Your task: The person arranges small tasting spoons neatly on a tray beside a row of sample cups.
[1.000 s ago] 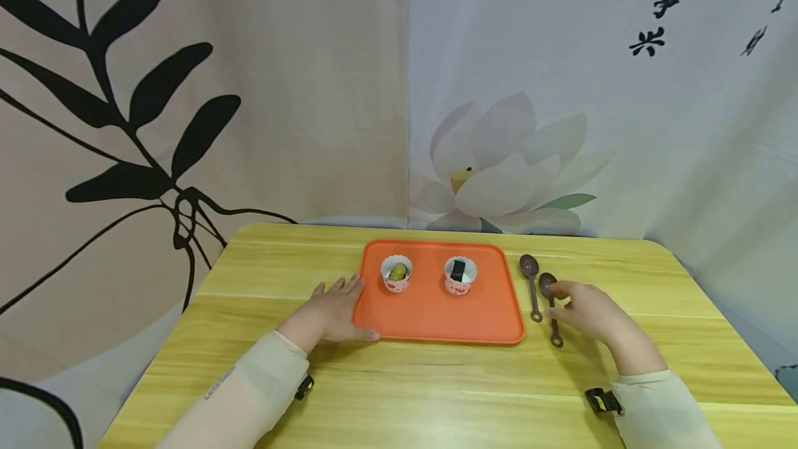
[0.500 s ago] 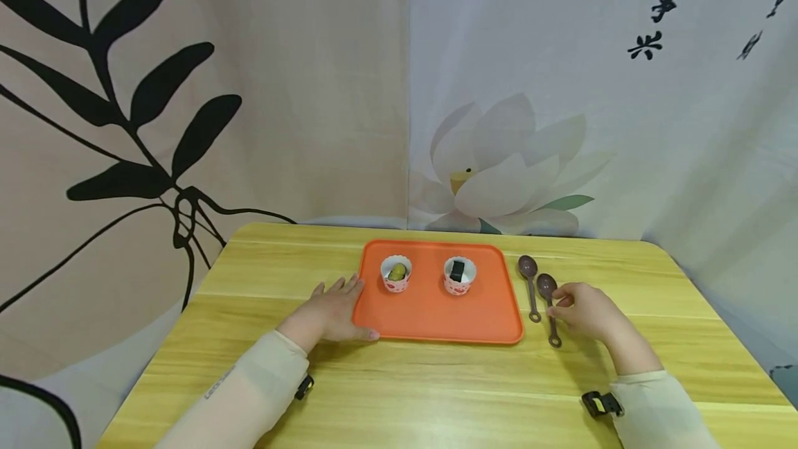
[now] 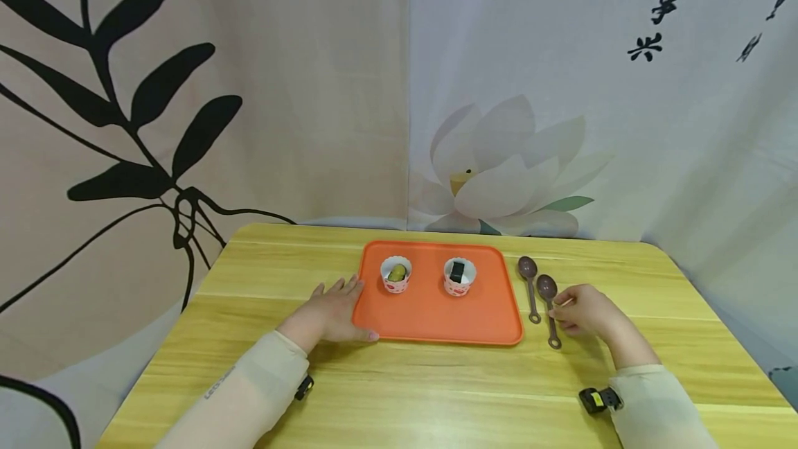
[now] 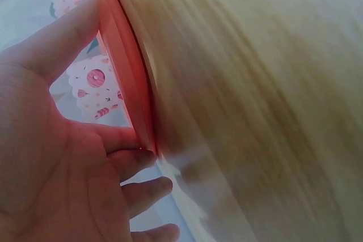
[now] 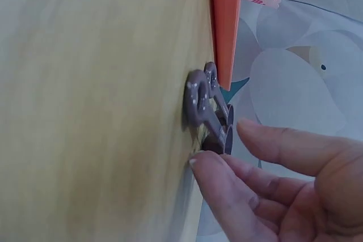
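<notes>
My left hand (image 3: 333,314) rests against the left end of an orange tray (image 3: 436,321), thumb and fingers spread along its rim. Two paper cups stand on the tray. The left cup (image 3: 395,287) holds a yellow-green piece, and the right cup (image 3: 457,289) a black-and-white piece resembling sushi. Right of the tray lie two brown spoons, the farther spoon (image 3: 527,267) and the nearer spoon (image 3: 546,287). My right hand (image 3: 586,309) is at the nearer spoon's handle. In the right wrist view its thumb (image 5: 272,143) and forefinger (image 5: 218,182) stand apart, near the spoons.
Everything stands on a wooden table (image 3: 424,400) with yellow grain. A printed curtain (image 3: 324,89) hangs directly behind its back edge. Each wrist carries a small black camera, such as the right one (image 3: 595,400).
My right hand has turned slightly at the nearer spoon, and its lower fingers show more beneath the palm. The left hand, tray, cups and spoons stay in place.
</notes>
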`<state>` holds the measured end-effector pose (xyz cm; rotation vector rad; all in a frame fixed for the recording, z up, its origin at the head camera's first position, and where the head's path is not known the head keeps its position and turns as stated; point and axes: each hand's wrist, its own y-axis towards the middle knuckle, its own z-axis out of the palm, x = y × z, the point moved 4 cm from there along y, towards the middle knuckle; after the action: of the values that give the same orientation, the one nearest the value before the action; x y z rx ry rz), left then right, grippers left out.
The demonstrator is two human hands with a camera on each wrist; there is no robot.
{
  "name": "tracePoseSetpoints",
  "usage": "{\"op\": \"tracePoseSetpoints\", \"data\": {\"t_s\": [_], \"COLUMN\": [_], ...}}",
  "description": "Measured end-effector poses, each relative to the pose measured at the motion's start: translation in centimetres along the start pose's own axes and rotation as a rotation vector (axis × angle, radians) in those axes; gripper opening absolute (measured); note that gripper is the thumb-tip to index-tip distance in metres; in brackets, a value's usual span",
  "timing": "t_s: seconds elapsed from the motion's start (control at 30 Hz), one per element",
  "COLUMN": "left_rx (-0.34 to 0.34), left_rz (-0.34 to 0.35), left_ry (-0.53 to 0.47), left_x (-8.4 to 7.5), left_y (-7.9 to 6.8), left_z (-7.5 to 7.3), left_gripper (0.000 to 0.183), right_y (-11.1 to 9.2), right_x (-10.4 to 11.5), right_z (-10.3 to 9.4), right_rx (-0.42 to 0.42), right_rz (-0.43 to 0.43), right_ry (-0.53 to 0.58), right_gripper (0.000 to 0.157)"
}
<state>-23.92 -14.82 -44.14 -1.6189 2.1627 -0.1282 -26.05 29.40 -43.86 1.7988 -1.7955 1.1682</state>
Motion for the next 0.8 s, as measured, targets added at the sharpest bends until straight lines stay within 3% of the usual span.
{"op": "tracePoseSetpoints", "data": {"t_s": [0.33, 0.8], "left_rx": [0.002, 0.007], "left_rz": [-0.005, -0.005], "left_ry": [0.005, 0.016], "left_x": [-0.02, -0.15], "left_y": [-0.10, -0.17], "left_z": [-0.09, -0.16], "left_gripper": [0.113, 0.114], "right_y": [0.36, 0.67], "right_x": [0.03, -0.24], "right_z": [0.32, 0.59], "right_rx": [0.002, 0.017], "right_rz": [0.061, 0.073], "right_ry": [0.016, -0.010], "right_gripper": [0.030, 0.024]}}
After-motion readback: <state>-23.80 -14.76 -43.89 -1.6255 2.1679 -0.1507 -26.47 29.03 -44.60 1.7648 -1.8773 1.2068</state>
